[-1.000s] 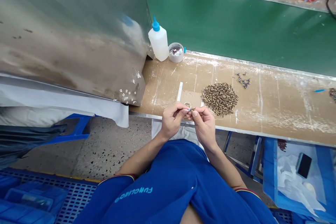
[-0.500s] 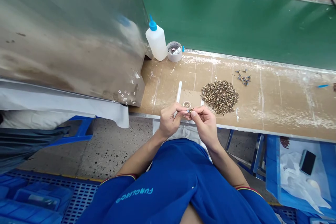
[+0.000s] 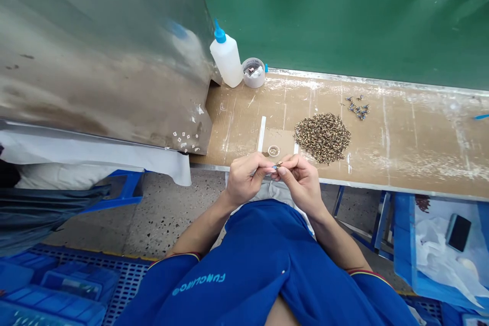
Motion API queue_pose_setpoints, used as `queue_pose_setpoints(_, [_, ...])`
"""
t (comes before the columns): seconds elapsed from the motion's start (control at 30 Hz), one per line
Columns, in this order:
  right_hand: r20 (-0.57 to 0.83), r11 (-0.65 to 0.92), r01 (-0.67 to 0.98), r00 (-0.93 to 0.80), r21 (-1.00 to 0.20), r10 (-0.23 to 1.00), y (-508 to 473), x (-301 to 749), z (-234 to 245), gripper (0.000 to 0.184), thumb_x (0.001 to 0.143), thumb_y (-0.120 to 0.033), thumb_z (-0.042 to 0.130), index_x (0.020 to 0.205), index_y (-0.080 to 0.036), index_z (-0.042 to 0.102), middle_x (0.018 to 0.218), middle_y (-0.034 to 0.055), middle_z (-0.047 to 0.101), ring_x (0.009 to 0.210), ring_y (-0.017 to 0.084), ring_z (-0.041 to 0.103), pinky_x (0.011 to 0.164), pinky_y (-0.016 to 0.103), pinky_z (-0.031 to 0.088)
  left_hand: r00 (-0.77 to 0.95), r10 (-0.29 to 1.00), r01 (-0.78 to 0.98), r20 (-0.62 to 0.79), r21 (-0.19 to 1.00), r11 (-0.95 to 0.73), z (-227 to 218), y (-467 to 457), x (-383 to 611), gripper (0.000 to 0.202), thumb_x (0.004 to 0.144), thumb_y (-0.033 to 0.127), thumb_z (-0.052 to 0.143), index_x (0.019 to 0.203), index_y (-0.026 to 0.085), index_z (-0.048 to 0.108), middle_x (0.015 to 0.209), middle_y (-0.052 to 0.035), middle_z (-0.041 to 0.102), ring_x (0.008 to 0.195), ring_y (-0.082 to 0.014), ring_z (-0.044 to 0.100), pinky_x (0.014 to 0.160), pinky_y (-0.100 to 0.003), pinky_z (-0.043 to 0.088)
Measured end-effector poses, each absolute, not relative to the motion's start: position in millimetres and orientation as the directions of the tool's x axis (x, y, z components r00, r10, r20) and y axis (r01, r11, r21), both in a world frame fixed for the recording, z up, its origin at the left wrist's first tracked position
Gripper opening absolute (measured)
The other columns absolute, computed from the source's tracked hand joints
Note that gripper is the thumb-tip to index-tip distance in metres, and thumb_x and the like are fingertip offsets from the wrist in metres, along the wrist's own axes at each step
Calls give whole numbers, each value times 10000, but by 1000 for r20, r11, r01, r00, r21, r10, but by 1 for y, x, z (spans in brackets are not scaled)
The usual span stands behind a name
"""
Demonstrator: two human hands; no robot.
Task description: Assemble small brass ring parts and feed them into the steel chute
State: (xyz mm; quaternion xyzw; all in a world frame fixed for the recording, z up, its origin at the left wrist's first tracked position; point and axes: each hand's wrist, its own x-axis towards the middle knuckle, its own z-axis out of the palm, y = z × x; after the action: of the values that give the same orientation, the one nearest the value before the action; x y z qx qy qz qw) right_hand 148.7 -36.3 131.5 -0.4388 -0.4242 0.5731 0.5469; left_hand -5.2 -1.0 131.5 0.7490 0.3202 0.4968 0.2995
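Note:
My left hand [image 3: 247, 177] pinches a tiny blue piece [image 3: 274, 167] between thumb and fingertips. Against it, my right hand [image 3: 301, 179] grips a small brass-coloured part [image 3: 279, 164] the same way. The two pieces meet at my fingertips, over the table's front edge; their exact kind is too small to make out. Just beyond my fingers sits a little round clear dish [image 3: 273, 151]. To the right of it lies a heap of small brass-and-dark parts [image 3: 323, 137]. Farther back is a small group of blue-tipped parts [image 3: 358, 109].
A white squeeze bottle [image 3: 226, 61] with a blue nozzle stands beside a round tub [image 3: 253, 73] at the back. A metal cabinet [image 3: 99, 61] borders the left side. Behind the cardboard-covered table [image 3: 420, 137] runs a green belt [image 3: 324, 25]. A blue crate [image 3: 405, 244] holds a phone [image 3: 458, 233].
The view has shifted slightly, moving the table's things a little in the picture. Both hands stay together at the same spot, with only the fingertips and small pieces slightly turned.

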Motion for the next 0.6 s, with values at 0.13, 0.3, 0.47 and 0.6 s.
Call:
queue_pose_setpoints(0.13, [-26, -33, -262, -32, -965, 999, -40, 148, 131, 262, 890, -448, 708, 807, -230, 589, 774, -3, 617, 611, 112, 591, 624, 273, 573, 268, 809, 147, 524, 807, -571, 129, -6, -2, 178, 979, 212, 598, 818, 155, 647, 679, -21, 680, 596, -100, 620, 559, -200, 460])
queue_pose_setpoints(0.3, [6, 14, -272, 31, -962, 1000, -45, 143, 128, 233, 908, -420, 694, 821, -234, 582, 789, -15, 597, 595, 100, 578, 608, 264, 557, 250, 808, 123, 533, 811, -573, 128, -9, 0, 148, 963, 183, 618, 819, 154, 643, 675, -10, 671, 605, -92, 621, 573, -185, 458])
queue_pose_setpoints(0.47, [27, 46, -258, 77, -965, 997, -49, 137, 122, 246, 919, -434, 675, 824, -236, 566, 775, -14, 590, 603, 107, 581, 611, 270, 551, 259, 817, 128, 514, 821, -557, 127, -10, -1, 153, 968, 181, 609, 820, 154, 636, 688, -15, 681, 606, -89, 613, 567, -183, 452])
queue_pose_setpoints(0.6, [45, 47, -239, 13, -970, 999, -48, 138, 122, 270, 919, -451, 667, 804, -235, 553, 752, -5, 594, 642, 128, 600, 612, 280, 542, 282, 817, 105, 503, 830, -548, 127, -12, -4, 167, 978, 216, 598, 826, 160, 640, 683, -16, 679, 605, -103, 628, 552, -198, 461])
